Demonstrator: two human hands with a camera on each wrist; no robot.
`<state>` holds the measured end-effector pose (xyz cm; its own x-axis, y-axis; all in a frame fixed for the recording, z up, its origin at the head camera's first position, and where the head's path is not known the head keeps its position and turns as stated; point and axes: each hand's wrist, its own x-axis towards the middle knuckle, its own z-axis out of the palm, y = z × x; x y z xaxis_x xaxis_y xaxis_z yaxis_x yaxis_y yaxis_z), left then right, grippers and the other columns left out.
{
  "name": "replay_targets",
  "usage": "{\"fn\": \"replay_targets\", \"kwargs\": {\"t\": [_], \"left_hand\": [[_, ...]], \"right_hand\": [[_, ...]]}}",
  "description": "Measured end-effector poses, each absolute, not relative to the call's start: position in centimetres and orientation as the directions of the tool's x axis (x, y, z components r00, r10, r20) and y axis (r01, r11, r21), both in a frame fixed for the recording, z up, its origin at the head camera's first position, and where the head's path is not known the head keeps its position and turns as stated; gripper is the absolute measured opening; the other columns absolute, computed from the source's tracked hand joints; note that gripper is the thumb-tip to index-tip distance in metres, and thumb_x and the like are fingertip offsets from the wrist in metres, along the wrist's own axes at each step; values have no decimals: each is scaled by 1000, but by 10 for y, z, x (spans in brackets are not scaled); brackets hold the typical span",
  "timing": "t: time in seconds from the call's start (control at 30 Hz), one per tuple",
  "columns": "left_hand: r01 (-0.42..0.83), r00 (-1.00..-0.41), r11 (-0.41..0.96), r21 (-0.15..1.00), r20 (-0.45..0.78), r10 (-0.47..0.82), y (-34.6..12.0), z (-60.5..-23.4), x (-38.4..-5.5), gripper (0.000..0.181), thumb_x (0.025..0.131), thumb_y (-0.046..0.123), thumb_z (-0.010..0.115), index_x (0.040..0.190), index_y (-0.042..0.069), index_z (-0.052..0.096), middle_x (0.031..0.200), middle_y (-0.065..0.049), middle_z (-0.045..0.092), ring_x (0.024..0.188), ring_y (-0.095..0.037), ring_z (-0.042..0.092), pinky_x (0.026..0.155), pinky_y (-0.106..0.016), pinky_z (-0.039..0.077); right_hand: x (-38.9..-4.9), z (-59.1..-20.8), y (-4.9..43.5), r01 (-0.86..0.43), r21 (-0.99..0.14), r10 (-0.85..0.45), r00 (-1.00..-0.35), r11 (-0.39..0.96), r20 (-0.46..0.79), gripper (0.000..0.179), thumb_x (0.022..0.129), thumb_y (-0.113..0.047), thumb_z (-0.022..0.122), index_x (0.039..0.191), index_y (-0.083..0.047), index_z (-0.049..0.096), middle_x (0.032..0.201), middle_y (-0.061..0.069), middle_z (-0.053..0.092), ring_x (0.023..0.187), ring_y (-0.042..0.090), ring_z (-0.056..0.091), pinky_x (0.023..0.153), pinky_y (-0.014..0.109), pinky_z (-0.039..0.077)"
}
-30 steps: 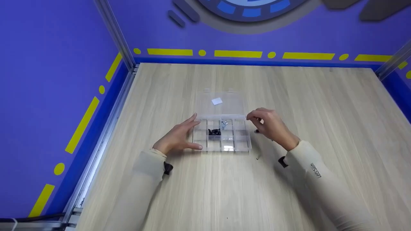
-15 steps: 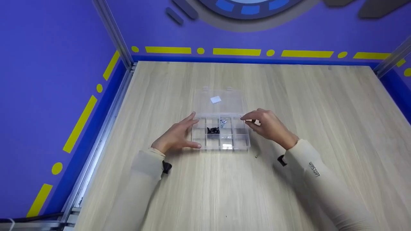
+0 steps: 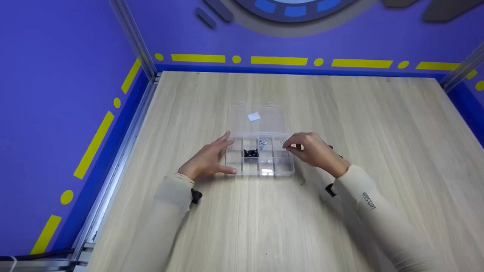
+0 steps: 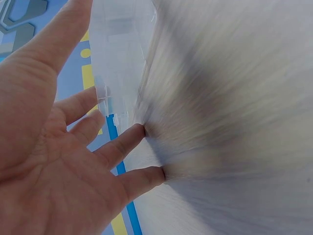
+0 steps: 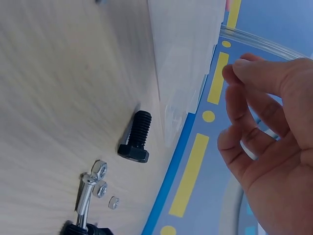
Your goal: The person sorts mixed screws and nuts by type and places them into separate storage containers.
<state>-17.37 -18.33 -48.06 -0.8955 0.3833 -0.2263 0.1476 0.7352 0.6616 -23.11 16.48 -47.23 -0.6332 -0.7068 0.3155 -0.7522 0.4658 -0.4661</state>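
Observation:
A clear plastic compartment box (image 3: 284,174) lies with its lid (image 3: 272,120) folded back. Black bolts (image 3: 251,153) sit in one compartment and small silver hardware (image 3: 262,143) in another. My left hand (image 3: 206,160) spreads along the box's left side, thumb at the front corner; in the left wrist view its fingers extend beside the wall. Over the back right compartment, my right hand (image 3: 312,149) pinches a tiny silvery piece (image 3: 282,142). Its kind is too small to tell, and the right wrist view hides it behind the thumb and index finger.
Right of the box lie a large black bolt (image 5: 138,134), several silver nuts (image 5: 100,169), a silver bolt (image 5: 84,199) and more black hardware (image 5: 80,229). Another small metal piece (image 3: 302,182) lies near the front right corner. A white paper slip (image 3: 254,116) shows at the lid.
My right hand has moved left from beside the box to over its right column, keeping the pinch. The left hand stays along the left side.

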Motion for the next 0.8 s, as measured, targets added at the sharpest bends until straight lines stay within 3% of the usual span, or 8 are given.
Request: {"fn": "replay_targets", "kwargs": {"t": [0.23, 0.57, 0.8], "left_hand": [[161, -894, 734, 660, -217, 392, -184, -480, -173, 104, 77, 42, 90, 161, 11, 35, 173, 1, 8, 157, -24, 14, 126, -45, 19], [161, -894, 734, 659, -218, 391, -184, -480, -175, 104, 78, 42, 90, 161, 11, 36, 173, -1, 8, 157, -25, 14, 127, -45, 18], [157, -894, 735, 659, -222, 390, -184, -480, -175, 103, 78, 42, 90, 161, 12, 36, 173, 1, 8, 157, -24, 13, 127, -43, 18]], "right_hand": [[-230, -469, 163, -734, -462, -756, -628, 498, 183, 10, 89, 3, 76, 96, -3, 81, 97, 7, 78, 84, 17, 73, 70, 37, 61], [-227, -464, 158, -677, -480, -774, -633, 558, -8, 16, 97, -7, 69, 107, -4, 80, 109, 9, 77, 62, 5, 56, 71, 33, 56], [-225, -465, 154, -658, -490, -780, -621, 572, -76, 21, 99, -13, 67, 113, -3, 78, 116, 12, 75, 94, 21, 71, 91, 44, 59]]}}
